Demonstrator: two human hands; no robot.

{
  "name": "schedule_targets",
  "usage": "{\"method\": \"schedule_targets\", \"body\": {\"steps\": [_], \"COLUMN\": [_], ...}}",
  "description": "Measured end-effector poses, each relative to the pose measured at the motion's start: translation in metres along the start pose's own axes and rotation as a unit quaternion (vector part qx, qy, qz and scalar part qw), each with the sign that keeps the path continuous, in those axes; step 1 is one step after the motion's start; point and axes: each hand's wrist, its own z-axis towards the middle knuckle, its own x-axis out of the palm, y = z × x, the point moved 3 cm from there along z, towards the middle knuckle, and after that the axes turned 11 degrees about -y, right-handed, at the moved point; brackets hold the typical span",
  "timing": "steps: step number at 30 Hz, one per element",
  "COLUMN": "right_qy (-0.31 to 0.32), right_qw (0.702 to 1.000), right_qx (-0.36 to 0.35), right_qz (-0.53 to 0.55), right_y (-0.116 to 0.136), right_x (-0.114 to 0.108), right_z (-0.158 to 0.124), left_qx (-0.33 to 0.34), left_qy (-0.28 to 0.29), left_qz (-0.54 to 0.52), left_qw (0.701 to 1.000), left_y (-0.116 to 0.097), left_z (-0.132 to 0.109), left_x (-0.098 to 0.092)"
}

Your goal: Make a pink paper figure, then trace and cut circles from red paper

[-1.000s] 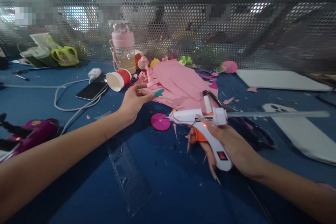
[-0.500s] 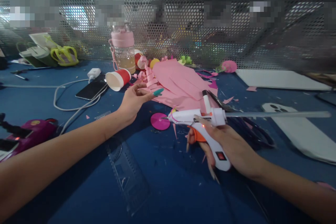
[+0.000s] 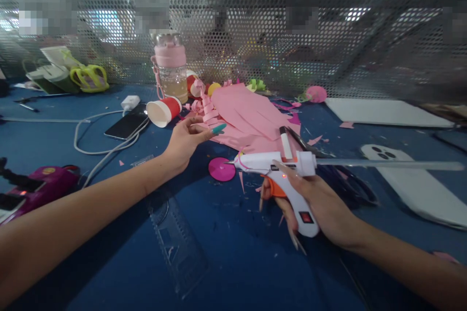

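Note:
My right hand (image 3: pixel 310 194) grips a white hot glue gun (image 3: pixel 292 189) with an orange trigger; a long clear glue stick (image 3: pixel 386 163) extends from its rear. The nozzle points left, its tip over a round magenta paper disc (image 3: pixel 222 169) on the table. Beyond the disc, my left hand (image 3: pixel 184 141) has its fingers curled and its teal-nailed thumb extended. A curled pink paper strip (image 3: pixel 209 112) appears pinched between thumb and fingers, though the contact is partly hidden. Behind it lies a pile of pink paper sheets (image 3: pixel 248 109).
A pink-lidded bottle (image 3: pixel 170 70) and a tipped red paper cup (image 3: pixel 164 111) stand beyond my left hand. A black phone (image 3: pixel 126 124) with white cable lies left. A clear ruler (image 3: pixel 178 248) lies in front; scissors (image 3: pixel 350 187) and a white phone (image 3: pixel 419 180) are right.
The glue gun's rear and glue stick have dipped slightly, its tip staying at the magenta disc. My left hand holds nearly the same pose, and the view has shifted a little.

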Motion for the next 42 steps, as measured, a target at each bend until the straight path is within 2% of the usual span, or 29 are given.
{"method": "schedule_targets", "body": {"steps": [5,9,12,14,16,18,20,21,23,26,30,33,35,38,40,42], "right_qy": [-0.003,-0.045,-0.091,-0.119,-0.129,-0.142,-0.156,-0.153,-0.162,-0.158,-0.153,-0.134,-0.112,-0.115,-0.182,-0.112], "right_qw": [0.998,0.982,0.938,0.9,0.857,0.813,0.786,0.783,0.794,0.814,0.828,0.833,0.859,0.934,0.954,0.966], "right_qx": [-0.067,-0.136,-0.218,-0.258,-0.263,-0.237,-0.225,-0.229,-0.201,-0.206,-0.191,-0.227,-0.247,-0.232,-0.227,-0.224], "right_qz": [0.017,-0.125,-0.256,-0.332,-0.423,-0.512,-0.554,-0.557,-0.55,-0.519,-0.504,-0.486,-0.435,-0.245,-0.075,0.061], "right_y": [-0.002,0.002,0.018,0.033,0.045,0.056,0.064,0.067,0.068,0.068,0.069,0.074,0.076,0.078,0.079,0.078], "right_x": [-0.001,0.003,0.018,0.037,0.06,0.085,0.11,0.123,0.145,0.173,0.191,0.182,0.164,0.118,0.079,0.053], "right_z": [-0.003,-0.011,-0.02,-0.024,-0.022,-0.014,0.001,0.01,0.029,0.053,0.065,0.059,0.054,0.052,0.053,0.054], "left_qx": [0.046,0.147,0.208,0.24,0.273,0.297,0.301,0.301,0.297,0.297,0.308,0.307,0.294,0.275,0.253,0.215], "left_qy": [0.012,0.003,-0.035,-0.061,-0.079,-0.095,-0.097,-0.096,-0.087,-0.068,-0.06,-0.061,-0.051,-0.033,-0.014,0.031], "left_qz": [0.053,0.132,0.131,0.128,0.142,0.17,0.194,0.201,0.212,0.218,0.239,0.247,0.25,0.265,0.272,0.274], "left_qw": [0.997,0.98,0.969,0.96,0.948,0.935,0.929,0.927,0.927,0.927,0.919,0.917,0.921,0.924,0.928,0.937], "left_y": [-0.006,-0.033,-0.064,-0.084,-0.103,-0.119,-0.132,-0.137,-0.143,-0.144,-0.138,-0.134,-0.13,-0.118,-0.106,-0.091], "left_z": [-0.003,-0.003,0.0,0.003,0.004,0.002,-0.001,-0.002,-0.005,-0.006,-0.002,-0.002,-0.004,-0.011,-0.017,-0.024], "left_x": [0.001,-0.001,-0.005,-0.009,-0.011,-0.012,-0.013,-0.013,-0.013,-0.014,-0.015,-0.015,-0.014,-0.008,-0.003,0.003]}}
